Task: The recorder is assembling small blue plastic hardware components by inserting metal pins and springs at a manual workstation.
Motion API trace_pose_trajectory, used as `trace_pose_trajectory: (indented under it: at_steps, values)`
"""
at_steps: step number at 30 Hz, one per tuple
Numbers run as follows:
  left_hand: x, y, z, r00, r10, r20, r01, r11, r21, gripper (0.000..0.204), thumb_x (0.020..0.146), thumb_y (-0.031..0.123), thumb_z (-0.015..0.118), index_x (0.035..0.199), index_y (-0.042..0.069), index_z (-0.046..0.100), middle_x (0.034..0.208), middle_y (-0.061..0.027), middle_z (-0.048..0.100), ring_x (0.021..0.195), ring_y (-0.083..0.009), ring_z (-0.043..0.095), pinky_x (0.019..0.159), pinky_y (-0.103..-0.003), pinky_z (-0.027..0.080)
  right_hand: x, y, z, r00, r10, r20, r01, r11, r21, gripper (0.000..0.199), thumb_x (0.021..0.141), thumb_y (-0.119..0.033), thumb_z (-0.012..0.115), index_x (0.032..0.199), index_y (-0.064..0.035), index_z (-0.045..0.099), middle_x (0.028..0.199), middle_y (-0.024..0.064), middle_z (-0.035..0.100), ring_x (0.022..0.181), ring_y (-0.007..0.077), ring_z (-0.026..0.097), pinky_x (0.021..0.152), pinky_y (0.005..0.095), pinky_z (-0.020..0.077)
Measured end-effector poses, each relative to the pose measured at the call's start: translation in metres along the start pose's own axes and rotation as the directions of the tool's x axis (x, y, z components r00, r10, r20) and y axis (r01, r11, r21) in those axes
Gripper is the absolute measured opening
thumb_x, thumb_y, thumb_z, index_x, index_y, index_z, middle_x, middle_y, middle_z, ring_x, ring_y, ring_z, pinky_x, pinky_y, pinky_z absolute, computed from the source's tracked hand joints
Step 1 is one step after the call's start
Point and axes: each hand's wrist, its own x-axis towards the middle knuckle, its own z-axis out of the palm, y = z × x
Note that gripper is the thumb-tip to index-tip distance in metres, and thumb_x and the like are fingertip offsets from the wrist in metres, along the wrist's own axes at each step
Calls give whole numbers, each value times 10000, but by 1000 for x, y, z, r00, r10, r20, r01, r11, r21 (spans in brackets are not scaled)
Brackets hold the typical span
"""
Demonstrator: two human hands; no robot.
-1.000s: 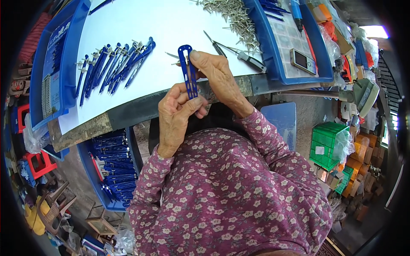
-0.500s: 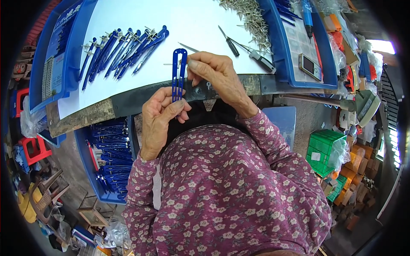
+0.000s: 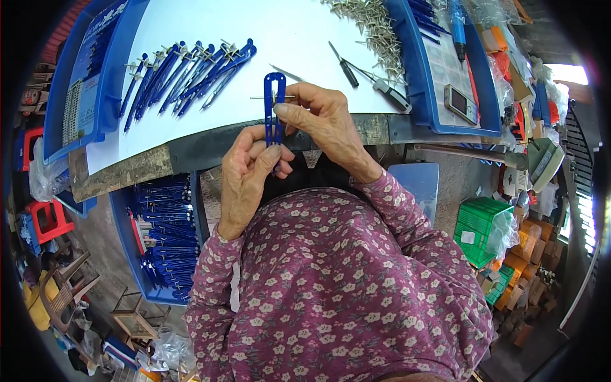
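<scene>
Upright above the table's front edge stands a blue drawing compass (image 3: pixel 269 95), its two legs side by side. My left hand (image 3: pixel 249 169) pinches the lower part of its legs between thumb and fingers. A thin metal rod (image 3: pixel 256 98) runs crosswise through the legs. My right hand (image 3: pixel 326 121) is closed at the compass's right side, thumb and forefinger around the rod and its middle; the fingertips hide part of it. Left on the white sheet lies a row of similar blue compasses (image 3: pixel 191 73) with metal cross rods.
A pile of small metal cross parts (image 3: pixel 375 32) lies at the far right, near a screwdriver (image 3: pixel 391 95) and a pointed tool (image 3: pixel 344 67). A blue tray (image 3: pixel 433 121) holds a phone (image 3: pixel 461 104). Below the table, another blue tray (image 3: pixel 137 267) holds many blue pieces.
Both hands and the compass have shifted slightly right. My right thumb and fingers have moved in over the middle of the compass.
</scene>
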Motion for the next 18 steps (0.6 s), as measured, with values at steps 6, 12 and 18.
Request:
trace_pose_trajectory:
  at_steps: [6,12,18]
  values:
    - [-6,2,-4,1000,-3,-23,4,999,45,270,902,187,521,1060,-30,490,759,-78,605,618,-89,550,571,-197,443,-2,-3,4,1000,4,10,-4,1000,-18,214,838,-166,597,923,29,615,718,40,605,624,71,553,534,210,472]
    - [-18,13,-34,993,-89,-73,100,982,160,234,896,186,507,1027,-6,530,657,-10,537,531,-37,447,495,-157,347,-1,6,3,993,58,100,-50,995,-87,263,850,-124,594,1078,6,584,749,12,541,643,70,513,567,206,452]
    - [-15,33,-80,992,-124,11,99,844,527,190,884,140,468,918,-8,584,558,49,401,504,-40,351,466,-208,267,-3,10,8,968,-54,247,137,933,-333,396,797,-22,598,1183,-85,538,838,13,485,752,85,478,632,227,427]
